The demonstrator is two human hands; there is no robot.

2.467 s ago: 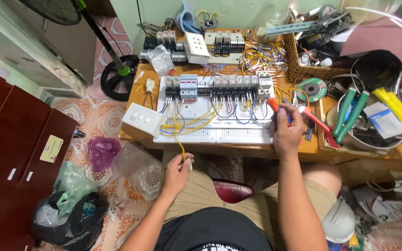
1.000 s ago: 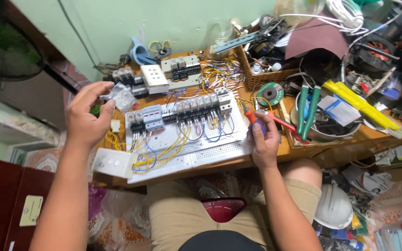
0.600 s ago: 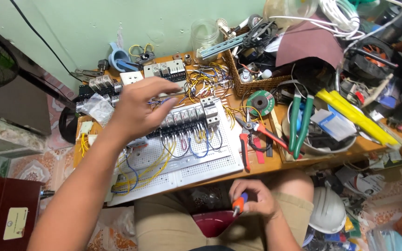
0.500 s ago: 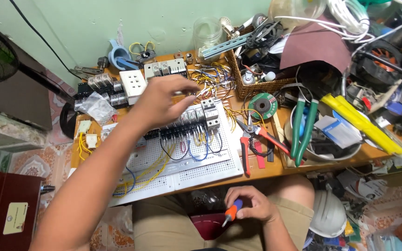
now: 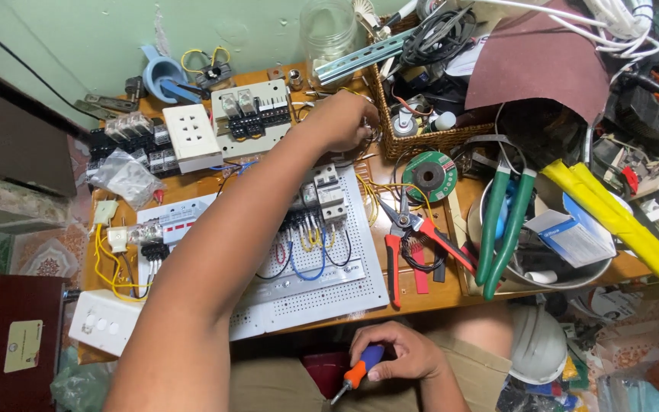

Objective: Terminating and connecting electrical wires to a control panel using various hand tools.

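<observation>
The person's left hand (image 5: 342,118) is reaching across the bench to the far side, fingers curled down among loose yellow wires (image 5: 368,187) just beside the woven wicker basket (image 5: 421,139); whether it is pinching anything cannot be told, since the knuckles are hiding the fingertips. The forearm is crossing over the white perforated wiring board (image 5: 322,290), covering much of the row of grey plastic circuit breakers (image 5: 322,194) and their looping blue and red leads. The right hand (image 5: 406,352) is resting near the lap, closed around a small screwdriver with an orange and blue handle (image 5: 358,372), its tip pointing down and left, seemingly parked while the other hand is working. To the right of the board, red-handled metal pliers (image 5: 413,236) are lying open on the wooden tabletop (image 5: 215,183), with green-handled cutters (image 5: 501,229) leaning on the rim of a metal bowl (image 5: 589,281). On the far left a white plastic socket block (image 5: 192,137) is sitting flat.
</observation>
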